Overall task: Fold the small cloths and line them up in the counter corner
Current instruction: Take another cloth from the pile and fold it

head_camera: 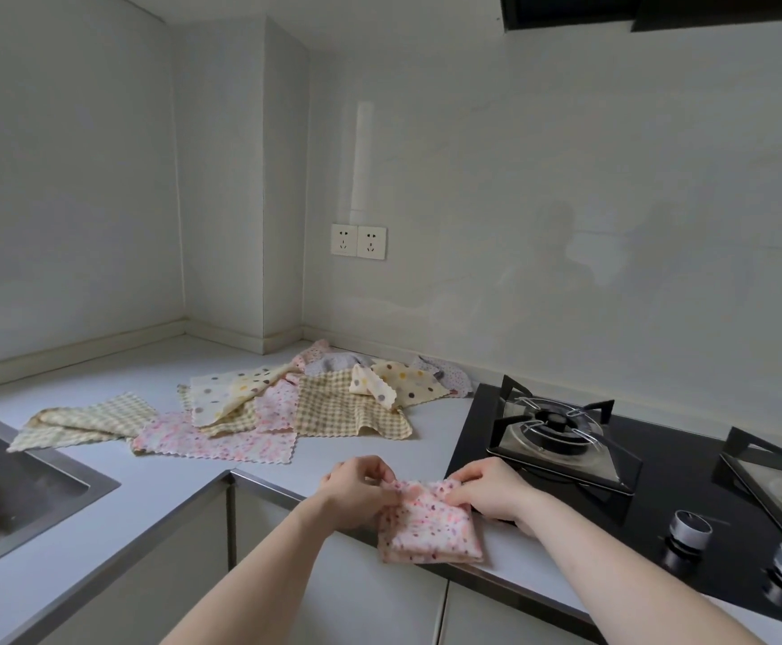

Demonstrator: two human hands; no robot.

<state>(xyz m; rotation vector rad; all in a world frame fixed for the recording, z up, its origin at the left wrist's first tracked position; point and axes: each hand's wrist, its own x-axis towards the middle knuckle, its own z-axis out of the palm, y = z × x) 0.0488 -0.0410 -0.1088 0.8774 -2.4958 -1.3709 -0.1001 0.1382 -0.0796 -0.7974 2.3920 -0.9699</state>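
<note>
White kitchen counter (184, 495) beside black gas hob (612, 481), left hand (356, 486) and right hand (487, 493) pinching top corners of folded pink cloth (428, 528) at counter front edge, unfolded cloths (286, 402) lying spread near corner.

left hand (360, 486) and right hand (487, 493) pinch a folded pink cloth (428, 528) at the counter (356, 453) edge.

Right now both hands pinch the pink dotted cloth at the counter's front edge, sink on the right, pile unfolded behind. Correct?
Not quite: the sink is on the left; the gas hob is on the right. The head view shows it. Otherwise yes: left hand and right hand pinch the pink dotted cloth, pile unfolded behind.
</note>
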